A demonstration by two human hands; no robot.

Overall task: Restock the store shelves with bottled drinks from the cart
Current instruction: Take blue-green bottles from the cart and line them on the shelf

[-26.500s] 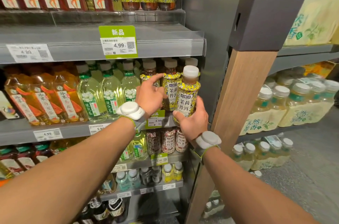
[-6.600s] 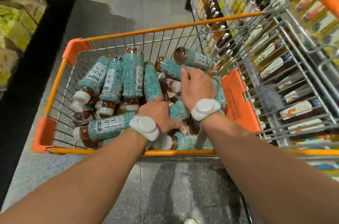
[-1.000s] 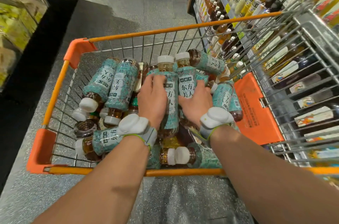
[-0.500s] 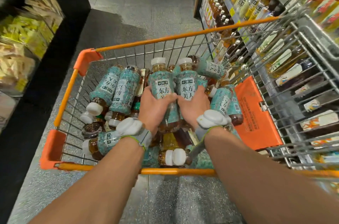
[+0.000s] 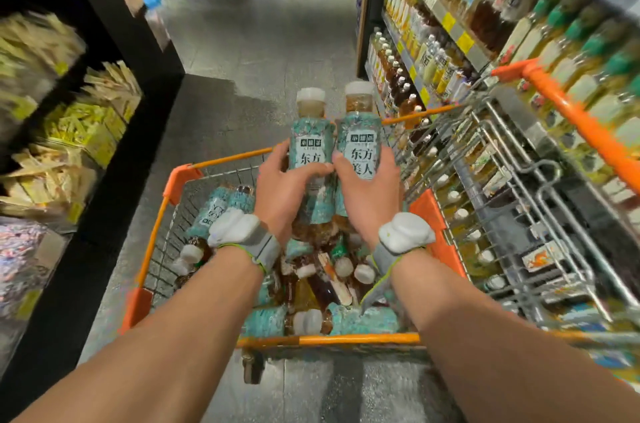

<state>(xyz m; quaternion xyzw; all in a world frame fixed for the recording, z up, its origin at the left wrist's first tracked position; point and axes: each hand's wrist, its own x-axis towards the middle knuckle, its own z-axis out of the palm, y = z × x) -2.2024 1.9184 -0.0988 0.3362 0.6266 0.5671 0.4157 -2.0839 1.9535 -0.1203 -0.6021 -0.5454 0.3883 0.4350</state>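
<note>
Two teal-labelled tea bottles with white caps stand upright side by side above the orange wire cart (image 5: 332,339). My left hand (image 5: 285,187) grips the left bottle (image 5: 310,142) round its lower half. My right hand (image 5: 369,194) grips the right bottle (image 5: 360,142) the same way. The two bottles touch each other. Several more teal bottles (image 5: 360,320) lie on their sides in the cart below my wrists. Each wrist wears a white device on a grey band.
Drink shelves (image 5: 450,24) full of bottles run along the right, close beside the cart. A dark shelf unit with yellow snack packs (image 5: 69,131) lines the left. Grey floor (image 5: 270,24) stretches ahead down the aisle.
Both hands have lifted the two bottles up out of the cart's pile, and my view has tilted up along the aisle.
</note>
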